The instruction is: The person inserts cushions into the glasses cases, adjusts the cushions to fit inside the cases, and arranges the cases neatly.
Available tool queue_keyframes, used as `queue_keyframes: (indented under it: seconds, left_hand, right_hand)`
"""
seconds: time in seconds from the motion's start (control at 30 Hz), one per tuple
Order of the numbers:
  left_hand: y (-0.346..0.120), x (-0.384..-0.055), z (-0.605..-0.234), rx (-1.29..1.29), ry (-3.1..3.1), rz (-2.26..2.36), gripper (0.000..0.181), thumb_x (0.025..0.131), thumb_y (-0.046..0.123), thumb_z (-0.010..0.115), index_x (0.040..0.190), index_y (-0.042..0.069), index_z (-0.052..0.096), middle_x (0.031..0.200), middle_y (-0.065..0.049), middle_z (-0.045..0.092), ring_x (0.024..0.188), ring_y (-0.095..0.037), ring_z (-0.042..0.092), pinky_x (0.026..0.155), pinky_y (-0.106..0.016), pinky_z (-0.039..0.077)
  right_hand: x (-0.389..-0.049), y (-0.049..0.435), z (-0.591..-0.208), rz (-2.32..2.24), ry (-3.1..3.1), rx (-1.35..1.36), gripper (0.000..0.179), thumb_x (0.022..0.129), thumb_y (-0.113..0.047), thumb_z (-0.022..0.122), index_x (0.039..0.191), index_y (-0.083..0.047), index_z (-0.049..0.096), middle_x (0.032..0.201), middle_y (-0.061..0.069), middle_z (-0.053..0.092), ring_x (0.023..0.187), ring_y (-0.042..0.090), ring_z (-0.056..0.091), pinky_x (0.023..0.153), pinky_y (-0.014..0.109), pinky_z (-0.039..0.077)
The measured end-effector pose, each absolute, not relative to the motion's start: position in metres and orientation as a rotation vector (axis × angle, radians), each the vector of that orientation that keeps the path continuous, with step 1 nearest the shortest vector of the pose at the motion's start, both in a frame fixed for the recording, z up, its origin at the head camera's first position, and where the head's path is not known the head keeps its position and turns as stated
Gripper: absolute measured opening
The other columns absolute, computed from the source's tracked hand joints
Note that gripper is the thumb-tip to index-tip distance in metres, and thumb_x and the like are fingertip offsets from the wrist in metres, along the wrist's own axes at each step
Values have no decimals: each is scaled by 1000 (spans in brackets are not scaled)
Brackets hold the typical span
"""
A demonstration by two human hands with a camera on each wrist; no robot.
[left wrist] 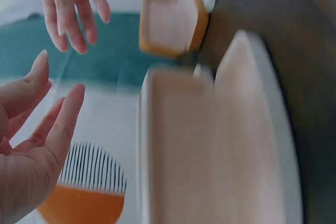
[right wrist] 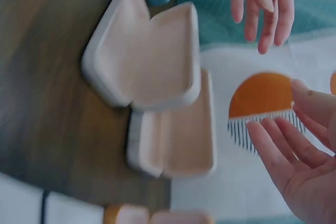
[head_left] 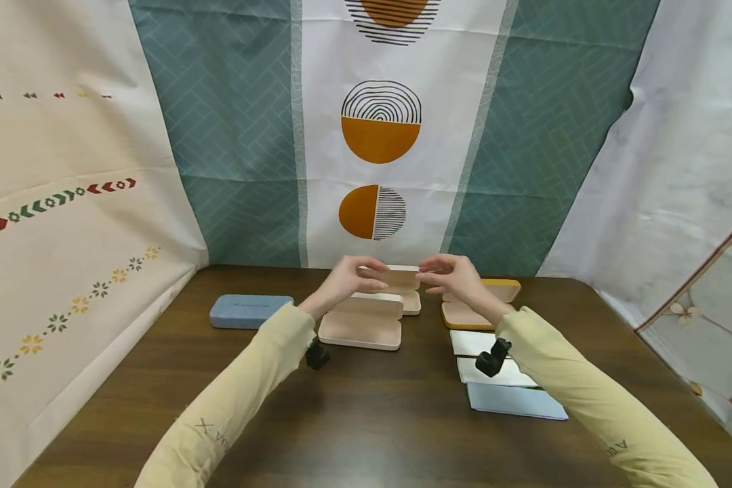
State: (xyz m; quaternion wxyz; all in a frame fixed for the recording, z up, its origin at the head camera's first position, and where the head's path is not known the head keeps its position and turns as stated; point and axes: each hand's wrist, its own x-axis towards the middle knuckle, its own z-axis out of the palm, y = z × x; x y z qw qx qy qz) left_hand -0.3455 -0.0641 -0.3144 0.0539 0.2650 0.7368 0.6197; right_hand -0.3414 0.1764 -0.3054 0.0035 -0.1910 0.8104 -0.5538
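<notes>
My left hand and right hand are raised over the back of the table, facing each other with fingers spread and loosely bent. Both hold nothing. Below and near the left hand, a white glasses case lies with its lid up, showing a pink-beige lining. A second white glasses case stands lid-up just behind it, partly hidden by the left hand. Near the right forearm an orange-yellow glasses case is also lid-up, partly covered by the arm. The left wrist view shows the front white case large and blurred.
A blue glasses case lies with its lid down at the left, beside the left sleeve. Two white folded cloths and a light blue cloth lie in a row under the right forearm. A patterned curtain hangs behind the brown table.
</notes>
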Motion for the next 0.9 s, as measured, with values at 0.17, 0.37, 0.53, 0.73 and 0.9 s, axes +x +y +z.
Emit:
queue_keyframes:
  seconds: [0.17,0.37,0.53,0.73,0.9]
  left_hand:
    - [-24,-335,-331,845,2127,1821,30,78,-8,65,108,-10,58,97,-20,61,82,-24,62,71,-39,50]
    - [16,-322,-345,916,2086,1681,26,75,-6,69,101,-8,62,94,-16,62,79,-20,63,69,-35,51]
    - [47,-311,-356,913,2025,1614,25,72,-11,69,96,-10,63,88,-15,64,73,-17,62,63,-29,51]
    - [76,-301,-372,955,2057,1417,24,71,-9,72,94,-7,64,89,-16,64,68,-8,60,59,-24,51]
    - [89,-298,-383,999,2150,1280,21,70,-8,73,89,-4,66,80,-9,63,60,-6,57,56,-21,49]
  right_hand:
    - [-328,221,-326,-1659,2515,-624,34,82,-10,68,109,8,58,103,21,60,88,28,60,72,44,49]
    - [-316,268,-349,-1500,2497,-653,31,82,-10,68,105,8,60,98,19,61,88,43,56,72,46,48]
    - [-308,299,-357,-1217,2500,-750,27,81,-11,68,101,7,62,91,12,63,82,36,58,66,37,51]
    - [-296,320,-360,-960,2466,-944,19,79,-7,70,95,1,65,84,6,63,74,18,59,62,31,50]
    - [-288,328,-361,-863,2431,-1006,15,77,-7,72,90,-2,66,80,5,63,73,14,59,64,28,49]
